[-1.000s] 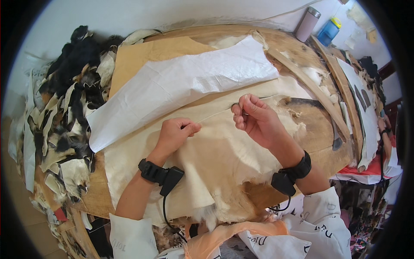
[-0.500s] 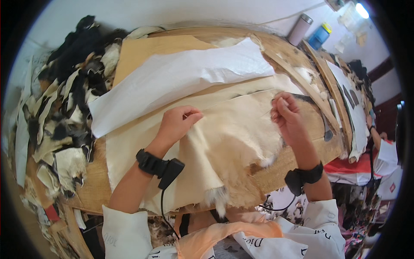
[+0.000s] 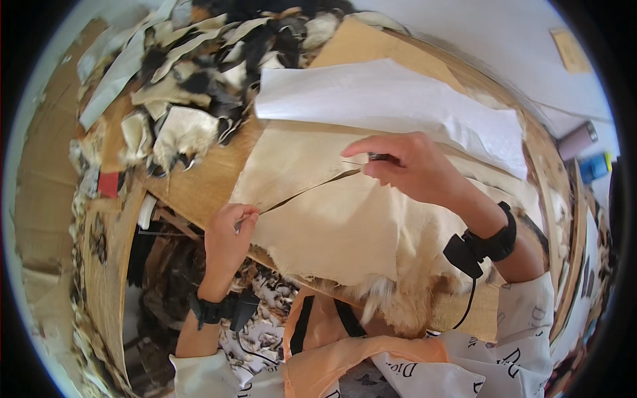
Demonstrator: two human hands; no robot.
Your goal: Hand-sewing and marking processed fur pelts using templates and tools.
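"What is the left hand (image 3: 229, 239) doing?"
"It is pinching, thumb and fingers closing on the edge of the pale hide (image 3: 325, 229)."
"And the right hand (image 3: 355, 162)?"
"It is curling, with the pointer finger sticking out and a gap showing under it. The thumb and another finger are holding a thin needle (image 3: 349, 162), and it is pointing left."
"What is running between the hands?"
"A long dark slit (image 3: 308, 189) is running across the hide, from one hand to near the other."
"Where is the hide lying?"
"It is lying on the wooden tabletop (image 3: 189, 192). Some fluffy fur (image 3: 395, 305) is hanging at the near side."
"What is sitting farther off?"
"A white sheet (image 3: 378, 96) is lying behind the hide. Lots of fur scraps (image 3: 186, 132) are piling up on the left. A pinkish bottle (image 3: 576, 141) is sitting far off on the right."
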